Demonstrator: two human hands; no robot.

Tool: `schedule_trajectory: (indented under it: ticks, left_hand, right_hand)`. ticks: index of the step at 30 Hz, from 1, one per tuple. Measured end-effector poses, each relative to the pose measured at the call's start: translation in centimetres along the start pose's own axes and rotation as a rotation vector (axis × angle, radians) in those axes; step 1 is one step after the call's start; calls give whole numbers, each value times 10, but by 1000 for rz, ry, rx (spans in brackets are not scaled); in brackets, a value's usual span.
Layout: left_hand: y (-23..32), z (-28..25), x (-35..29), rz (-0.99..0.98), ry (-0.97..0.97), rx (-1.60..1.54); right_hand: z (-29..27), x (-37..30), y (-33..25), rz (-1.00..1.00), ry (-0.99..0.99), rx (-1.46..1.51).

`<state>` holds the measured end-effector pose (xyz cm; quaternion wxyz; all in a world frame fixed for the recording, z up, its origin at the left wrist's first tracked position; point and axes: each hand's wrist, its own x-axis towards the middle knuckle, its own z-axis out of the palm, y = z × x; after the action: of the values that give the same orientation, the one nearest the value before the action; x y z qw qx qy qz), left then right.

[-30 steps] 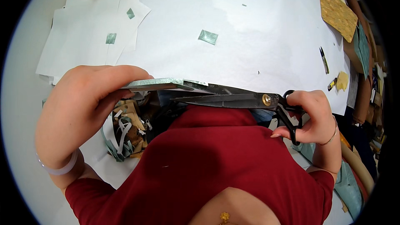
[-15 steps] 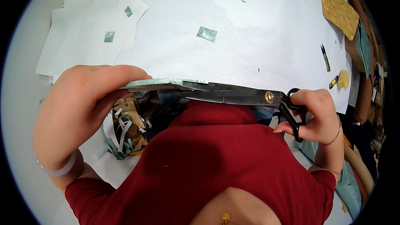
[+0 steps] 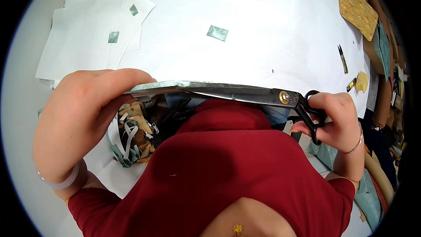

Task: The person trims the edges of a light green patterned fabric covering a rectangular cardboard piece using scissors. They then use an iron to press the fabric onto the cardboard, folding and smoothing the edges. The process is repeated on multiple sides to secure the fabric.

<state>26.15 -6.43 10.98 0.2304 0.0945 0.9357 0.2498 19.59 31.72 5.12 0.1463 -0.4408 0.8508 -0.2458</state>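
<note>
My left hand [image 3: 90, 101] pinches a pale green sheet or strip [image 3: 160, 86] between thumb and fingers, seen nearly edge-on at the near edge of the table. In my right hand [image 3: 335, 114] are large black scissors [image 3: 237, 93] with a brass pivot screw, fingers through the handle loops. Their blades lie closed together, pointing left, with the tips at the right end of the green sheet. Whether the blades still grip any of it is hard to see. Beyond my hands, a small green rectangle [image 3: 217, 33] lies on the white table covering [image 3: 188, 0].
Two small green scraps rest on white paper sheets [image 3: 83, 17] at the left. A cork-like piece [image 3: 356, 11], a black pen-like tool [image 3: 342, 59] and a small cutter [image 3: 351, 84] lie at the right. A bin of scraps [image 3: 133, 136] stands below the table edge.
The scissor blades have come together, and the handles have shifted slightly. The part of the green sheet that showed above the blades is no longer seen there. My left hand has barely moved.
</note>
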Motion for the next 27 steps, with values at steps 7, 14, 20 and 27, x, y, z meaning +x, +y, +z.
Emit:
schedule_trajectory:
  ticks: [7,14,20,27]
  left_hand:
    - [0,1,1,-3,0,-3]
    - [0,-3,0,-11,-5,36]
    - [-10,-7,-1,-65,146,-261]
    - [-14,-3,-3,-132,311,-752]
  right_hand:
    - [-2,2,-5,38,19,-15]
    - [-4,5,-3,16,35,-57]
    - [-7,7,-2,178,103,252]
    - [13,24,-11,125,308,205]
